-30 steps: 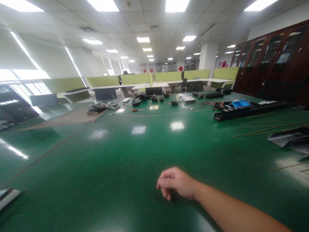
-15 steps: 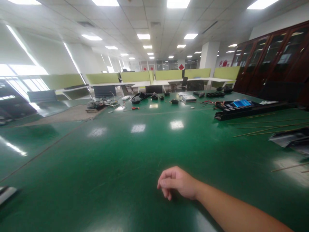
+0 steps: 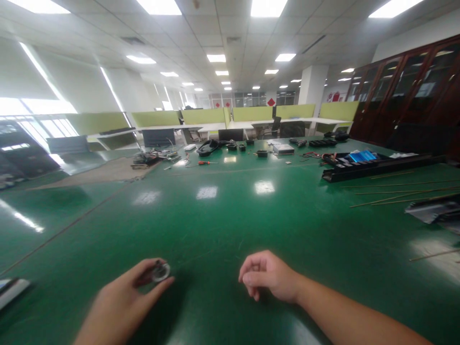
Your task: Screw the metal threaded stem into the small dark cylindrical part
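Left hand [image 3: 120, 299]: back toward the camera, angled up and right from the bottom edge, in a pinching grip
Left thumb [image 3: 161, 290]: extended, below the bent fingers
Right hand [image 3: 268, 277]: half curled, thumb side up, fingertips dipping downward
Right thumb [image 3: 255, 279]: pointing left across the fingers
Right forearm [image 3: 345, 311]: bare, slanting in from lower right

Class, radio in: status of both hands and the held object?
Left hand holds small round object. Right hand loosely curled, nothing visible inside. Screwdriver beyond, not between them.
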The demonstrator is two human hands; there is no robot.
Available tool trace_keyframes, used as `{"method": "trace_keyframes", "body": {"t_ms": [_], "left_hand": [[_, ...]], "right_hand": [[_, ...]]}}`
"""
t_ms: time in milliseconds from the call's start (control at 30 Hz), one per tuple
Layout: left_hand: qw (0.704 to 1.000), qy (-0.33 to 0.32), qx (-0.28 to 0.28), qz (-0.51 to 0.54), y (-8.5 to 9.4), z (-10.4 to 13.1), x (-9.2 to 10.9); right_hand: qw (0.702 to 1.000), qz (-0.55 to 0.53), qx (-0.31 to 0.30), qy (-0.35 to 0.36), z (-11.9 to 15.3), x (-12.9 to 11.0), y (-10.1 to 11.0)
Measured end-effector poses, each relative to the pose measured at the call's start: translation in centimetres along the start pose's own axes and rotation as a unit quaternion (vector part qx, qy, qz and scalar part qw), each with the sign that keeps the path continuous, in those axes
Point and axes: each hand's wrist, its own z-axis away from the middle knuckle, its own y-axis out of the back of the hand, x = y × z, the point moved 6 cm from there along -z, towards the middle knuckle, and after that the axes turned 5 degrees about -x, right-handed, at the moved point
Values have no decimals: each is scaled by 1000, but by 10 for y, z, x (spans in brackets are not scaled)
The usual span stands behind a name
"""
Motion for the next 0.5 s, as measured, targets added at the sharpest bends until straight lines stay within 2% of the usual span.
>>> {"method": "trace_keyframes", "body": {"t_ms": [33, 100, 167, 233, 333, 500], "left_hand": [[998, -28, -53, 23, -15, -10, 15], [988, -78, -120, 64, -45, -25, 49], [979, -106, -152, 82, -71, -34, 78], [971, -123, -180, 95, -93, -37, 96], [963, -158, -197, 93, -112, -35, 101], [957, -217, -173, 80, -116, -37, 86]], "right_hand": [[1000, 5, 14, 7, 0, 0, 3], [997, 24, 63, 39, 1, -4, 11], [985, 75, 136, 74, 3, -9, 23], [964, 145, 206, 83, 5, -12, 33], [943, 217, 245, 65, 6, -10, 38], [919, 298, 251, 55, 7, -8, 34]]}}
